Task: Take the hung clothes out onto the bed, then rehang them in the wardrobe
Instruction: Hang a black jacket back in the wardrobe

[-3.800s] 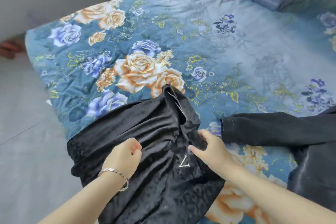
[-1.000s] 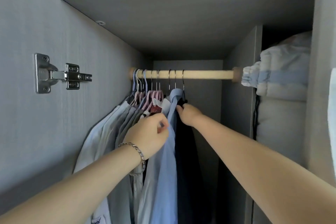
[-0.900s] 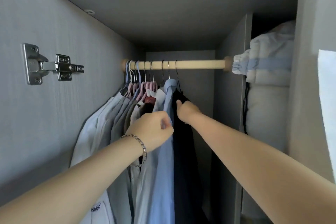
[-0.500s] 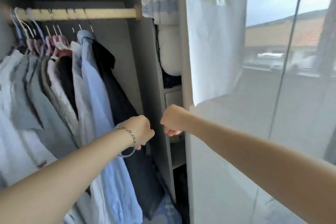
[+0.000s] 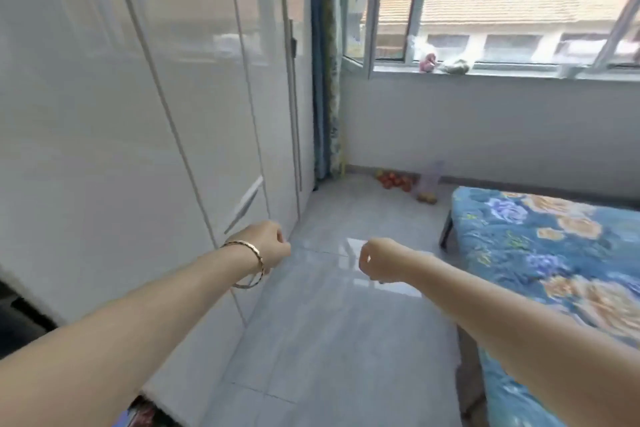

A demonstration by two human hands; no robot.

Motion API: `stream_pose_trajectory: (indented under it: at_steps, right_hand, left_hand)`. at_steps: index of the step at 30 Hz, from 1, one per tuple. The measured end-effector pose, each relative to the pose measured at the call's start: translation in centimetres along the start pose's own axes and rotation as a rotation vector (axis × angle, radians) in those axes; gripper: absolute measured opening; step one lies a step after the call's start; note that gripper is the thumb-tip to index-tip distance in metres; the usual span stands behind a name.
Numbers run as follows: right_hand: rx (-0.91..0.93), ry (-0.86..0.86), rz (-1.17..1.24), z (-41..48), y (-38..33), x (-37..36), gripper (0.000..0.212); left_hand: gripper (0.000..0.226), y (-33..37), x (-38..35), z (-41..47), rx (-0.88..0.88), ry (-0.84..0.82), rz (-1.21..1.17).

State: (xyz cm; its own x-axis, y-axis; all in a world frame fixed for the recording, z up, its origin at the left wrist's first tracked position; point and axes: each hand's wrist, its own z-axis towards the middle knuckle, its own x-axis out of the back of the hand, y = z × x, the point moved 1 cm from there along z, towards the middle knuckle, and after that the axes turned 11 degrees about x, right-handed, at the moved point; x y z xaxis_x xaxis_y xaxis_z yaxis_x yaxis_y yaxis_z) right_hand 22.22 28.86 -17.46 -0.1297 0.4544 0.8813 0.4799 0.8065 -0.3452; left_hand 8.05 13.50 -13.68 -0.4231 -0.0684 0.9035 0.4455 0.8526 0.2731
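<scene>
both hands are raised over the pale grey tiled floor (image 5: 329, 340), between the glossy white wardrobe doors (image 5: 104, 149) and the near side edge of the bed with the blue flowered quilt (image 5: 554, 253). the left hand (image 5: 273, 246), a thin metal bracelet (image 5: 254, 260) at its wrist, has its fingers curled in and holds nothing; the right hand (image 5: 379, 262) is curled and empty too. small red fruits (image 5: 393, 180) lie on the floor beyond the bed's far corner.
</scene>
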Motion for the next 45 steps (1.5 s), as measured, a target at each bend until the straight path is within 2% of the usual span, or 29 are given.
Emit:
stream_pose_trajectory:
  at_steps: [4,6,8,10,12,14,17,23,31,35,37,39,41,45]
  right_hand:
    - [-0.252,0.025,0.023,-9.6,13.6,-3.0,0.031]
    - [-0.372,0.024,0.083,-15.0,19.0,-4.5,0.026]
    - [-0.496,0.045,0.137,-20.3,22.9,-5.9,0.021]
    - [-0.628,0.077,0.217,-25.4,26.0,-8.0,0.032]
    - [-0.738,0.104,0.308,-30.6,27.9,-10.3,0.029]
    - [-0.848,0.154,0.381,-35.6,28.5,-12.7,0.019]
    - [-0.994,0.224,0.492,-42.9,28.0,-17.3,0.018]
    - [-1.341,0.362,0.636,-55.9,24.3,-26.2,0.031]
    - [-1.573,0.544,0.684,-69.1,22.1,-32.2,0.023]
    - [-1.626,0.582,0.629,-75.0,25.0,-33.7,0.024]
    - [-1.622,0.616,0.637,-77.9,27.8,-34.3,0.029]
    - [-1.62,0.622,0.623,-81.1,31.9,-35.3,0.031]
    - [-1.604,0.59,0.606,-84.1,36.1,-36.1,0.028]
    - [-1.549,0.503,0.598,-92.1,47.1,-37.2,0.027]
  left_hand:
    - [0.01,13.1,-9.0,-3.4,-0.247,-0.084,0.062]
    - [0.014,18.3,-13.4,-5.4,-0.368,-0.09,0.121]
    - [0.013,22.8,-17.7,-8.2,-0.483,-0.111,0.17]
    - [0.008,26.4,-21.9,-11.3,-0.594,-0.167,0.223]
    - [0.008,29.3,-25.4,-14.8,-0.712,-0.241,0.268]
    - [0.008,31.4,-28.5,-18.5,-0.823,-0.286,0.337]
    - [0.009,33.3,-32.4,-24.3,-0.974,-0.368,0.447]
    - [0.018,34.0,-39.0,-35.7,-1.241,-0.516,0.543]
    - [0.014,35.1,-43.7,-49.4,-1.484,-0.545,0.625]
    - [0.015,37.3,-47.2,-55.2,-1.529,-0.55,0.629]
    - [0.009,39.1,-49.6,-57.8,-1.531,-0.562,0.601]
    - [0.013,41.8,-52.5,-60.5,-1.511,-0.56,0.589]
    - [0.024,44.8,-55.0,-62.7,-1.453,-0.566,0.561]
    - [0.029,52.6,-61.7,-68.8,-1.288,-0.548,0.476]
